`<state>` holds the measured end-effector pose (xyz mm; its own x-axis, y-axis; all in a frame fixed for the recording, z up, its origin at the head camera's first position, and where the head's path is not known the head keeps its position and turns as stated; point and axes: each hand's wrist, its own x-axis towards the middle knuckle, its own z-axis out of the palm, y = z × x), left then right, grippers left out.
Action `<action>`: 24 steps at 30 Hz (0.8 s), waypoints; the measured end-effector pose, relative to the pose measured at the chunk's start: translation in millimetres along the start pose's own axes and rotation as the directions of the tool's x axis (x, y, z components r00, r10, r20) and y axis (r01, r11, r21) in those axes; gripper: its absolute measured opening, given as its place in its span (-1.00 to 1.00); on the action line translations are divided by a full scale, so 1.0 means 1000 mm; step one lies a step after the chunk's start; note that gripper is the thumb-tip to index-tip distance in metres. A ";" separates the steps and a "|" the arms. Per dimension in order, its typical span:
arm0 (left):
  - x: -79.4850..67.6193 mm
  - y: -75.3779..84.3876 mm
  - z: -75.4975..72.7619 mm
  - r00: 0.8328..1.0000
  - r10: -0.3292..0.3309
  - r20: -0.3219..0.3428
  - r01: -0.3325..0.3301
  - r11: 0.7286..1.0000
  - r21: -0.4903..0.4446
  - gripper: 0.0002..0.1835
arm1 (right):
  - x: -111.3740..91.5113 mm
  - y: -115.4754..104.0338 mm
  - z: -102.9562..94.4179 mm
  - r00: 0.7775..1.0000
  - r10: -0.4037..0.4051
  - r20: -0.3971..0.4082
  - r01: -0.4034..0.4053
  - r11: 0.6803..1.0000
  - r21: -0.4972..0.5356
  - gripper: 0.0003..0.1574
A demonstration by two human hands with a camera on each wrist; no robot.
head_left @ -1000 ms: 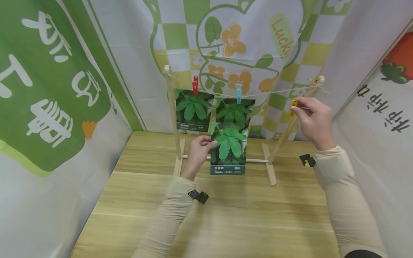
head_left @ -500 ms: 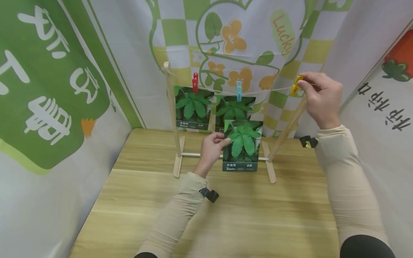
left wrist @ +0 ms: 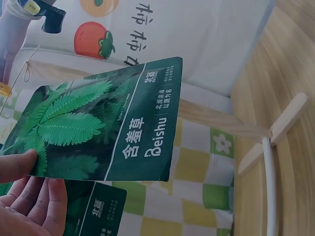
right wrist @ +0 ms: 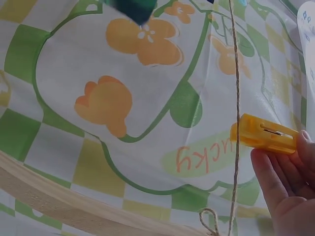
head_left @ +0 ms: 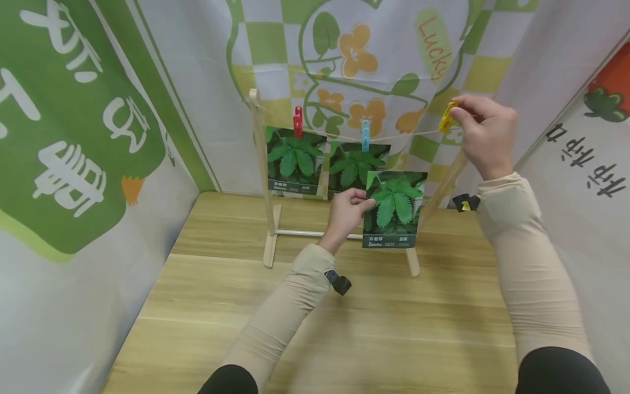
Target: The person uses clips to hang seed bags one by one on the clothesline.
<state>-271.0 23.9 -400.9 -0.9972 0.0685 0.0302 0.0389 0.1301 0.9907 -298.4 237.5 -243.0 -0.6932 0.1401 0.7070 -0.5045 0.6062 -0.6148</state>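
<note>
My left hand pinches the left edge of a green seed packet with a leaf picture, held upright in front of the wooden rack. In the left wrist view the thumb lies on the packet's front and the other fingers are behind it. Up at the right part of the string, my right hand pinches a yellow clothespin, whose tip meets the string in the right wrist view. Two more packets hang from the string, one under a red clothespin, the other under a blue clothespin.
The rack's left post and right post stand on flat wooden feet, joined low down by a white rod. Behind hangs a green checked cloth. The wooden table spreads out in front.
My left hand has carried its packet rightward, past the packet under the blue clothespin. The right hand has raised the yellow clothespin to the string.
</note>
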 end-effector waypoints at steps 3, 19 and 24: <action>0.006 0.005 0.007 1.000 -0.004 0.000 0.004 1.000 0.016 -0.74 | 0.001 0.000 0.000 0.999 0.025 0.034 -0.024 0.999 -0.023 -0.79; 0.023 0.041 0.047 1.000 0.003 -0.027 -0.005 0.999 -0.043 -0.78 | -0.002 0.006 -0.007 0.981 -0.013 0.191 0.025 0.998 -0.060 -0.81; 0.022 0.046 0.051 0.999 0.030 -0.029 -0.032 0.998 -0.060 -0.79 | -0.004 0.008 -0.006 0.980 -0.009 0.200 0.021 0.998 -0.060 -0.81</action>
<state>-288.0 81.7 -361.2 -0.9970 0.0440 0.0640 0.0669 0.0679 0.9954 -297.1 246.8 -248.7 -0.7773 -0.0245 0.6286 -0.4877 0.6546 -0.5776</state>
